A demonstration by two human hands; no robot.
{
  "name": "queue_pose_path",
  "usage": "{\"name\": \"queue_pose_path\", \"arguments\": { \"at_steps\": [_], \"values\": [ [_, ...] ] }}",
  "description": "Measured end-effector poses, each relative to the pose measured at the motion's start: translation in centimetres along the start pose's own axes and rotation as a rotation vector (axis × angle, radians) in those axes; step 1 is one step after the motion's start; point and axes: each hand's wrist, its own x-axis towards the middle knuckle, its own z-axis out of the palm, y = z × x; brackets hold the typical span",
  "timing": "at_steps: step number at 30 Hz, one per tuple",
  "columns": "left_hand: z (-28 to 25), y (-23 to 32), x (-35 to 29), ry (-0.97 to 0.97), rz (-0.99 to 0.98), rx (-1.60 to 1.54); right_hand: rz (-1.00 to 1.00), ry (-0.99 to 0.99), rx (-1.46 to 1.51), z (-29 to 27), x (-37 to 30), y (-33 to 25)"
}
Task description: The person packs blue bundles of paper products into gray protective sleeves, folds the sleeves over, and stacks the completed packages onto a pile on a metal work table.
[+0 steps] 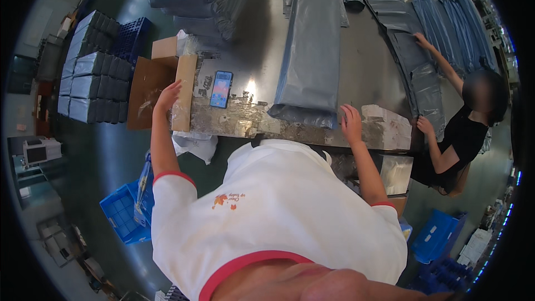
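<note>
A long stack of flat grey plastic bags (309,50) lies lengthwise in front of me on the metal table (256,39). My right hand (351,124) is at its near right corner, fingers apart and slightly bent; whether the fingertips touch the plastic is unclear. Off to the left, my left hand (168,96) hovers over an open cardboard box (147,92) at the table's edge. Its fingers stretch toward the box's taped flap (184,95), and nothing shows in them. A phone (221,89) with a lit screen rests on the table between the box and the bags.
At the right, another person (465,128) handles a row of grey bags (415,67). More grey bags (206,0) are heaped at the far left of the table. Wrapped grey bundles (95,86) stand on the floor at left; a blue crate (125,212) sits below.
</note>
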Motion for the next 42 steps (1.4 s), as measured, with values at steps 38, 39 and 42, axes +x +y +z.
{"name": "queue_pose_path", "arguments": {
  "at_steps": [38,39,42],
  "values": [
    [21.5,21.5,-6.3,0.040,1.496,0.733,-0.720,-0.382,-0.512,1.8,3.5,3.4],
    [22.8,21.8,-6.3,0.036,1.552,0.776,-0.745,-0.403,-0.496,2.2,3.8,3.4],
    [25.5,22.1,-5.7,-0.002,1.622,0.892,-0.740,-0.452,-0.456,3.6,4.1,3.7]
  ]
}}
